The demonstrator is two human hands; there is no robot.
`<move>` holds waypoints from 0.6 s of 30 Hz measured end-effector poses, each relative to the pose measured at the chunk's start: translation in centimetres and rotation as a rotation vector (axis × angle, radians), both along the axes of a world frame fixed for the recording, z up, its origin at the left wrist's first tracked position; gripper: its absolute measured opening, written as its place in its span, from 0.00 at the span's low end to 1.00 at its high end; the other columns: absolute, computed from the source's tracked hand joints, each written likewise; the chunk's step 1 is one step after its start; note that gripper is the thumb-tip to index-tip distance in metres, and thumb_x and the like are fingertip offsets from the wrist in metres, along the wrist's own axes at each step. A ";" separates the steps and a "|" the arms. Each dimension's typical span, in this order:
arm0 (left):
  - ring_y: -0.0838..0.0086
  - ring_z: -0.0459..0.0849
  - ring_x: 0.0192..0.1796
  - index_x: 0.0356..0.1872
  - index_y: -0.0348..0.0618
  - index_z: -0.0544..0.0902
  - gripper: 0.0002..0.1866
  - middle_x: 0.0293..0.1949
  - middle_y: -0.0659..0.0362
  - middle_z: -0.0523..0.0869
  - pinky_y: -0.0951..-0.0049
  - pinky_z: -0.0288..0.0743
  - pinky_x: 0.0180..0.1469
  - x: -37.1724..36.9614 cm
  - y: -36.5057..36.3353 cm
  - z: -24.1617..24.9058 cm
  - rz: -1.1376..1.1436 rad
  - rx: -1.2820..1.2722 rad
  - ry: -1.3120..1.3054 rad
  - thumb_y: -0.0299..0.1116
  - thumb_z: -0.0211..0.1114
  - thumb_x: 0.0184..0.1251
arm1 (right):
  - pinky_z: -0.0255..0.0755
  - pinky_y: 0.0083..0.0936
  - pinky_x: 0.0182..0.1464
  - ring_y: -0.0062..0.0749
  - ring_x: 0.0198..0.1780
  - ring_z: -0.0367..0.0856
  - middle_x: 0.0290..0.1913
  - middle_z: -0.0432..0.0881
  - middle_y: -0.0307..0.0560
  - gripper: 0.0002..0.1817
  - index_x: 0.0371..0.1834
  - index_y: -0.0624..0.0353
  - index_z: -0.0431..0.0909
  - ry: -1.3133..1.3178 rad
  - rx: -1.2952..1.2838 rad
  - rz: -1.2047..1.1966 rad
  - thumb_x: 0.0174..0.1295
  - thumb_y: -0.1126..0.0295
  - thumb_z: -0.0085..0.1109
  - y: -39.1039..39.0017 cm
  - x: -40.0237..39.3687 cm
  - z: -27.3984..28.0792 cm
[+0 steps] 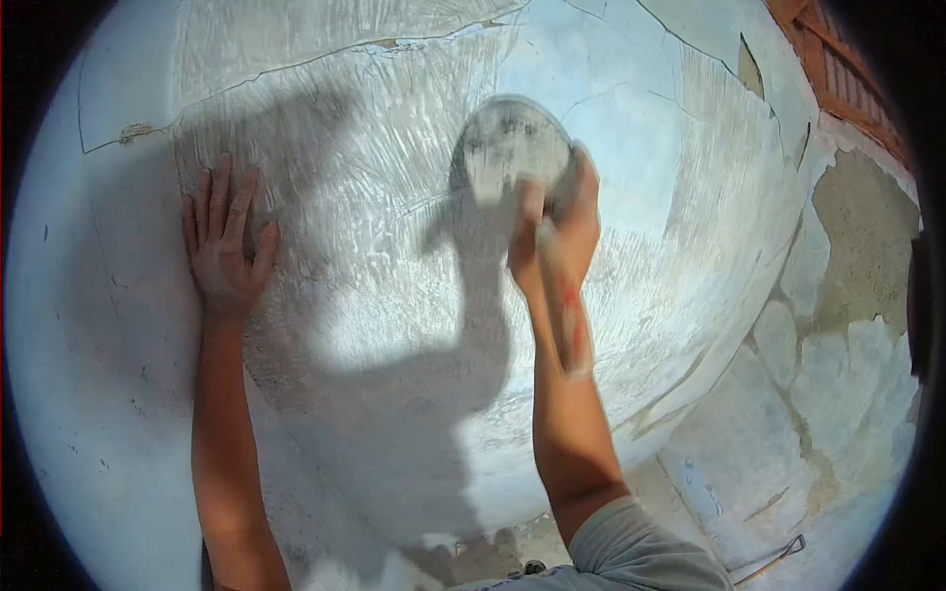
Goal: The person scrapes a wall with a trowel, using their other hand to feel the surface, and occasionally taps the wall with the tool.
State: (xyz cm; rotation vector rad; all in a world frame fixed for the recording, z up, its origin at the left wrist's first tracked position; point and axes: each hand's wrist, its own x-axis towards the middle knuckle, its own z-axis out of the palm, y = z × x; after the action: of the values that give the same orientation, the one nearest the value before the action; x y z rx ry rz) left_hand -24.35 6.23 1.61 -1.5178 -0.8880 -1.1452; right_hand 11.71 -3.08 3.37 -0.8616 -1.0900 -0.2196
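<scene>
My left hand [229, 246] lies flat on the pale, scratched wall [384, 276] at the left, fingers spread and pointing up. My right hand [567, 227], right of the middle, is closed around a tool with a rounded, grey, smudged disc-like head [514, 148]. Its pale handle [569, 305], marked with red, runs down along my right wrist. The tool's head is raised in front of the wall; whether it touches the surface I cannot tell. Motion blurs the tool and the fingers around it.
Long cracks run across the upper wall. At the right, a bare rough patch [867, 236] shows beside peeling plaster, below reddish-brown slats [847, 69]. A thin rod-like tool [774, 561] with a looped end lies at the lower right. Dark shadows fall across the wall.
</scene>
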 end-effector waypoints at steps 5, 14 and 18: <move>0.50 0.59 0.88 0.85 0.56 0.68 0.35 0.87 0.54 0.63 0.37 0.44 0.86 0.1 -0.4 0.1 -0.001 -0.018 -0.002 0.45 0.61 0.79 | 0.79 0.45 0.68 0.62 0.67 0.85 0.62 0.84 0.76 0.39 0.79 0.76 0.64 0.019 0.036 0.000 0.75 0.55 0.60 -0.2 -0.9 0.2; 0.49 0.60 0.88 0.83 0.56 0.71 0.33 0.87 0.54 0.64 0.35 0.47 0.85 0.0 0.2 -0.1 -0.010 0.000 -0.013 0.44 0.62 0.79 | 0.80 0.41 0.69 0.54 0.65 0.87 0.64 0.84 0.72 0.38 0.81 0.72 0.63 0.038 -0.046 0.056 0.76 0.59 0.63 -0.2 -0.3 -1.5; 0.50 0.59 0.88 0.84 0.58 0.71 0.35 0.87 0.55 0.64 0.38 0.47 0.86 0.0 -0.1 -0.1 0.022 0.007 -0.013 0.46 0.64 0.78 | 0.80 0.39 0.68 0.54 0.64 0.88 0.63 0.85 0.71 0.37 0.80 0.74 0.63 0.023 0.072 0.054 0.77 0.60 0.61 0.5 -0.8 -0.7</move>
State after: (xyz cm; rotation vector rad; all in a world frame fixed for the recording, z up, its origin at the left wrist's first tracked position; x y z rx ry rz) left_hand -24.37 6.12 1.55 -1.4928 -0.9061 -1.1427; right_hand 10.88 -2.58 2.64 -0.7673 -1.0766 -0.2021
